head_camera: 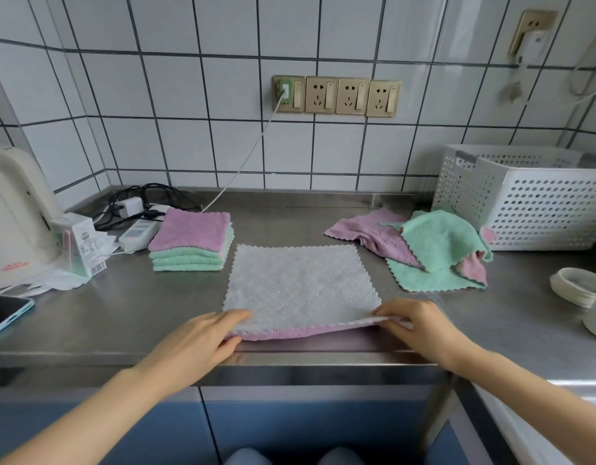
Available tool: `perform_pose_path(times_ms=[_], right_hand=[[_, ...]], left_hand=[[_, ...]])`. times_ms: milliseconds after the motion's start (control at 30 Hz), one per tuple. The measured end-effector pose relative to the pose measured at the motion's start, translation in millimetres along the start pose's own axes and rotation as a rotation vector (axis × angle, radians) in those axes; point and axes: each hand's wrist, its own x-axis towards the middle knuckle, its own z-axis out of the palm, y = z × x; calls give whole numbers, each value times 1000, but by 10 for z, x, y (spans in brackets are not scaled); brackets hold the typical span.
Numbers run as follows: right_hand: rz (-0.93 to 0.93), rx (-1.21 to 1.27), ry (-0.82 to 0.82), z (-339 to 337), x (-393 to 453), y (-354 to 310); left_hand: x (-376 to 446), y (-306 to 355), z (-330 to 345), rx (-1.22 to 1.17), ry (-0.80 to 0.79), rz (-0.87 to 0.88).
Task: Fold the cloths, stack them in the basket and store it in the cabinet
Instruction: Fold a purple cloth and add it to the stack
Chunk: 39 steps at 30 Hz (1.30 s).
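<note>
Hands (202, 333) (420, 325) pinch square quilted cloth's (300, 283) scalloped near corners.

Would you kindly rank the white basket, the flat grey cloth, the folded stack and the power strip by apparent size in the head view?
1. Basket and grey cloth: about alike; the basket is cut off at the frame edge, so I won't rank them.
2. Folded stack.
3. Power strip, smallest.

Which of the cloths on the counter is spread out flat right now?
The white-faced cloth with the pink underside, in the middle, gripped at its near corners by the left hand and right hand. The left stack is folded; the right pile is crumpled.
</note>
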Motion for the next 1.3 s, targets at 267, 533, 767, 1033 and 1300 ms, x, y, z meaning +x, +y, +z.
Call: perform_pose_path(times_ms=[267, 533, 767, 1033, 1300], right_hand=[[146, 71, 81, -73, 86, -80], [108, 85, -78, -272, -80, -116], [248, 477, -52, -533, -48, -267], [647, 492, 113, -43, 827, -11], [791, 299, 91, 255, 1057, 285]], left_hand=[[141, 89, 20, 277, 34, 86], [-38, -16, -163, -229, -164, -128], [25, 84, -629, -715, -41, -241], [878, -366, -191, -816, 181, -677], [1098, -587, 135, -581, 179, -697]])
